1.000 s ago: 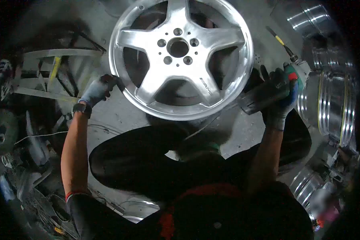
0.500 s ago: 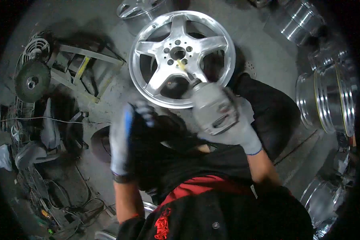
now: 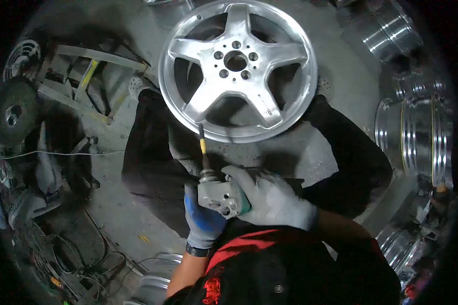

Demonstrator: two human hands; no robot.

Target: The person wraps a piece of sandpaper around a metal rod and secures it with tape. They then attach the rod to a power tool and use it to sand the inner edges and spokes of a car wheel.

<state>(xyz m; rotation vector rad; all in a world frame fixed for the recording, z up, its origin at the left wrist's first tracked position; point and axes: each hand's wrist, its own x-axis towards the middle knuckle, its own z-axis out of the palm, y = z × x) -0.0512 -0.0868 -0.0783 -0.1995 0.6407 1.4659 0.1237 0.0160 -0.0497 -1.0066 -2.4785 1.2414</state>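
Observation:
A silver five-spoke alloy wheel point(image 3: 216, 101) lies face up in front of me. My right hand point(image 3: 280, 201), in a grey work glove, grips the body of an angle grinder point(image 3: 220, 197) with a grey metal head and a bit of green casing. From its spindle a thin rod with a yellow band point(image 3: 203, 146) points away from me; its dark tip overlaps the wheel's near rim in view, and contact cannot be told. My left hand point(image 3: 202, 216), gloved in grey with a blue palm, is closed around the near left side of the grinder head, its lower fingers hidden.
My legs spread either side of the wheel. On the left are a metal frame point(image 3: 102, 56), a round disc on a machine point(image 3: 15, 109) and tangled cables point(image 3: 81, 259). More wheel rims point(image 3: 417, 137) line the right side; others point(image 3: 155, 287) lie at lower left.
The grinder has swung left and down, off the wheel's middle toward my body. My left hand has come in from the left to the grinder head. The wheel appears larger in view.

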